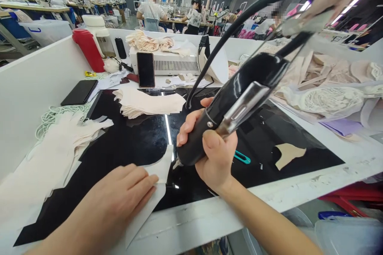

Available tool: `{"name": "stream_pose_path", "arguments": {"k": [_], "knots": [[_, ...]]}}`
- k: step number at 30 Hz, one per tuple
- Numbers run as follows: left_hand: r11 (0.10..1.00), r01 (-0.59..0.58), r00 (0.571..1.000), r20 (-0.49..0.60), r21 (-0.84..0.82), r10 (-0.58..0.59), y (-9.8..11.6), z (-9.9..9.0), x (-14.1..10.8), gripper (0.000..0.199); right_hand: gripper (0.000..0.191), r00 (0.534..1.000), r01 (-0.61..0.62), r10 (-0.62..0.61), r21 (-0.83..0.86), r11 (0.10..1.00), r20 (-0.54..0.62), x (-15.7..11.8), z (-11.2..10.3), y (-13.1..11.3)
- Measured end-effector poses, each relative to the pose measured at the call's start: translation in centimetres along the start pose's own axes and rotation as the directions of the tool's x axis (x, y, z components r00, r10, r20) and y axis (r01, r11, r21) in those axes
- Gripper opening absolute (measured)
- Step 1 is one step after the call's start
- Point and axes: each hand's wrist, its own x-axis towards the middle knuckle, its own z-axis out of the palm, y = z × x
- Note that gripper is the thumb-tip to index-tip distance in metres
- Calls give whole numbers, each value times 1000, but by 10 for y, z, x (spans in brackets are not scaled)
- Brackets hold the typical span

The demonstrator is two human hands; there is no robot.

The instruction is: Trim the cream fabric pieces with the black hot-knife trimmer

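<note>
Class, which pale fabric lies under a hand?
The white piece nearest the wearer, under the left hand; no hand touches the far stack, left pile or scrap at right.

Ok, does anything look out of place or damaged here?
One beige fabric piece lies alone on the right of the black mat, apart from the stacked pieces and the white piece under the left hand, with small pale scraps nearby. That looks slightly stray; no spill or damage shows.
</note>
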Motion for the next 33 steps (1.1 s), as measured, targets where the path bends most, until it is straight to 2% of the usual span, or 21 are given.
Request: {"name": "stream_pose_path", "arguments": {"k": [2, 4, 8, 11, 14, 16, 21, 26, 33], "knots": [[995, -72, 997, 39, 69, 69, 9, 1, -5, 33, 24, 1000, -1, 1, -11, 1000, 5, 3, 0, 0], [990, -99, 993, 73, 97, 92, 11, 4, -8, 35, 24, 1000, 7, -7, -22, 1000, 7, 5, 0, 0], [997, -71, 991, 113, 12, 70, -3, 3, -7, 47, 26, 1000, 12, -11, -33, 999, 10, 6, 1, -2], [990, -135, 988, 65, -36, 137, -20, -4, -3, 47, 29, 1000, 1, -1, -45, 999, 10, 5, 2, -3], [968, -248, 969, -4, 26, 249, -31, -11, -1, 44, 31, 1000, -5, 5, -53, 999, 12, 5, 2, -4], [961, -268, 963, -9, 63, 269, -32, -15, -2, 41, 30, 1000, -9, 10, -50, 999, 16, 4, 3, -3], [995, -104, 994, -40, 12, 104, -29, -12, -8, 43, 30, 1000, -22, 23, -57, 998, 18, 4, 4, -1], [999, 17, 998, -60, -31, -19, -36, 1, 0, 36, 31, 999, -34, 35, -67, 997, 13, 3, 2, 3], [999, 11, 996, -92, 30, -9, -42, 24, 29, 29, 37, 999, -47, 48, -68, 997, 11, -3, -2, 4]]}}
